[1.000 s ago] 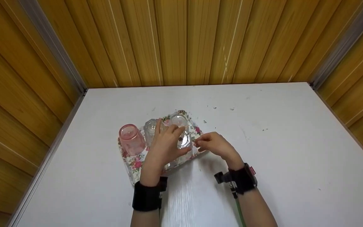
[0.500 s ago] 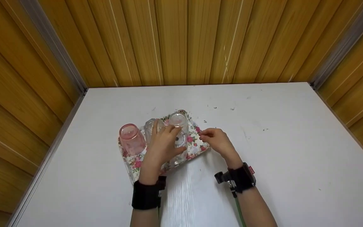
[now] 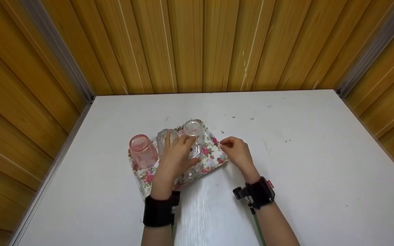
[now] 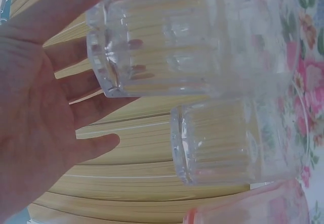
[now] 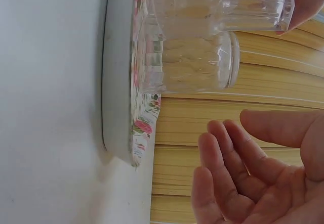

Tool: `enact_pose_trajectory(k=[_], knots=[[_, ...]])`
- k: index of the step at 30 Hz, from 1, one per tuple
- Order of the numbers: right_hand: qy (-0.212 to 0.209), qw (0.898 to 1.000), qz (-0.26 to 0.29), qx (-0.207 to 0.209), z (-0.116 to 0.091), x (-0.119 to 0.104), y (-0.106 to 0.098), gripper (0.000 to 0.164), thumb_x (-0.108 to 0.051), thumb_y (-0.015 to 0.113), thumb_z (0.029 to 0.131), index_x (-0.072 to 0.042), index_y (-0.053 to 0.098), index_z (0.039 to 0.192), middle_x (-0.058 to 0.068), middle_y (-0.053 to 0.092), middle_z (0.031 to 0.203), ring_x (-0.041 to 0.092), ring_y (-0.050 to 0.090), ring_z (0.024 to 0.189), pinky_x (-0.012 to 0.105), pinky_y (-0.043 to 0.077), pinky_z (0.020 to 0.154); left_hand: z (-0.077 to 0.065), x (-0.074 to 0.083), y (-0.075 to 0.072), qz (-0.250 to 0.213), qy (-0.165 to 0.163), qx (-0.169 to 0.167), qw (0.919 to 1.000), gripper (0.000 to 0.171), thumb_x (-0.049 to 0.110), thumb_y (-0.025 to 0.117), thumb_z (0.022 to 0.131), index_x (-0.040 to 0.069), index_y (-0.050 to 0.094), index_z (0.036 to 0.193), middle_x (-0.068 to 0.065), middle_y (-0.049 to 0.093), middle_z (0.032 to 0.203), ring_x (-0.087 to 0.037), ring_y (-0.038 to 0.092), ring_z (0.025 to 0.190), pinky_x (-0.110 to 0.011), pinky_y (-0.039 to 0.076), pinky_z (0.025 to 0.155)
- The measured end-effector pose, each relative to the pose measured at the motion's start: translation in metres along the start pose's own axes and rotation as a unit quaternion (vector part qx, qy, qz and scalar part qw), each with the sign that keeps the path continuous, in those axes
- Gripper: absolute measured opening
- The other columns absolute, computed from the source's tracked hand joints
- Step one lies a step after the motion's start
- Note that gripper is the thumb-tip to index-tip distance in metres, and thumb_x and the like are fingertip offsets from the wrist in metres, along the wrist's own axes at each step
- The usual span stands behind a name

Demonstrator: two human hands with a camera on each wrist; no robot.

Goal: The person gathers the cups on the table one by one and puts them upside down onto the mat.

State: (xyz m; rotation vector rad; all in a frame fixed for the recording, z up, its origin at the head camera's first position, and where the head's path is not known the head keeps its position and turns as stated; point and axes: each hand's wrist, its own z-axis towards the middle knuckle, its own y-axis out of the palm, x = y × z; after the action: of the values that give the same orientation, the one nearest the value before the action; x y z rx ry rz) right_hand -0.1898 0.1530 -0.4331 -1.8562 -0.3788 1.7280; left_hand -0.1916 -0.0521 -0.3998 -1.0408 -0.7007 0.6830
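Observation:
My left hand (image 3: 173, 157) reaches over the floral tray (image 3: 212, 157), thumb and fingers round the base of an upside-down clear drinking glass (image 4: 167, 42). In the right wrist view its fingertips lie at that base. Beside it on the tray stands a faceted clear glass (image 4: 217, 143), partly covered by the hand in the head view. Behind is a rounder clear glass (image 3: 193, 127), its base up. A pink glass (image 3: 144, 152) sits at the tray's left, also upside down. My right hand (image 5: 258, 178) holds nothing; its fingers curve loosely near the tray's right corner.
The tray lies at an angle on a white table (image 3: 303, 164), its pale raised side (image 5: 119, 82) showing in the right wrist view. Yellow wood-look panels (image 3: 217, 44) wall in the back and sides. Small dark marks dot the tabletop behind and right of the tray.
My left hand has shifted slightly left with the clear glass. My right hand has drawn away from that glass, right and a little back. The rounder glass has edged slightly backward.

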Motion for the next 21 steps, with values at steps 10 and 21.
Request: enact_pose_trajectory(k=[10, 21], knots=[[-0.007, 0.997, -0.060, 0.053, 0.005, 0.015, 0.009, 0.019, -0.009, 0.062, 0.081, -0.002, 0.065, 0.098, 0.011, 0.066, 0.089, 0.025, 0.061, 0.083, 0.038, 0.047, 0.073, 0.000, -0.001, 0.005, 0.001, 0.003, 0.009, 1.0000, 0.065, 0.038, 0.078, 0.067, 0.010, 0.054, 0.120, -0.010, 0.058, 0.116, -0.028, 0.059, 0.103, -0.059, 0.019, 0.106], [0.032, 0.996, -0.086, 0.004, 0.009, 0.027, 0.011, 0.027, -0.013, 0.061, 0.082, 0.001, 0.062, 0.105, 0.013, 0.064, 0.093, 0.026, 0.059, 0.085, 0.037, 0.047, 0.073, 0.001, -0.003, 0.008, -0.006, -0.007, -0.014, 0.9999, 0.063, 0.038, 0.076, 0.069, 0.010, 0.054, 0.121, -0.009, 0.057, 0.116, -0.027, 0.059, 0.103, -0.058, 0.015, 0.107]])
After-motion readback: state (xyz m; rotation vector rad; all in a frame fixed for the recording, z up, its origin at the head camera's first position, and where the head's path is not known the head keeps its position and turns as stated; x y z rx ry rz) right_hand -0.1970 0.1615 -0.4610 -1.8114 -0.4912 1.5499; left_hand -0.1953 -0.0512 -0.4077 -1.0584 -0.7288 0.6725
